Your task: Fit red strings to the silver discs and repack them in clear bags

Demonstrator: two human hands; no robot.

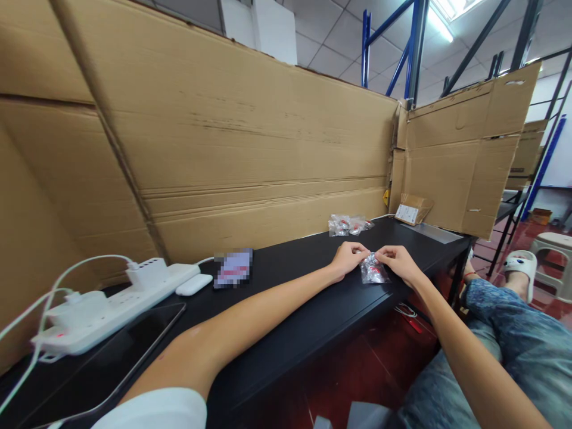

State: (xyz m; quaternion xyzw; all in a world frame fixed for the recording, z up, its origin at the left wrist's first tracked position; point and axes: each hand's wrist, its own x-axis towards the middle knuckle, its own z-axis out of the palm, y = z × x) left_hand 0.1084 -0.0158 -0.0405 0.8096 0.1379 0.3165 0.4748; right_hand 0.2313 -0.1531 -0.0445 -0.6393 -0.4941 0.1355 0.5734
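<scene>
A small clear plastic bag [374, 271] with something silvery and red inside rests on the black table, near its front edge. My left hand [350, 260] pinches the bag's upper left corner between thumb and fingers. On the other side, my right hand [399, 263] grips the upper right corner the same way. What exactly the bag contains is too small to make out. Behind my hands, by the cardboard wall, lie several similar clear bags [348, 225] with silvery and red contents.
Cardboard panels [268, 131] enclose the black table [286, 333] at the back and sides. A brown parcel [413, 210] sits in the far right corner. To the left are a white power strip [120, 301], a tablet [111, 363], a white case [193, 285] and a phone [233, 269].
</scene>
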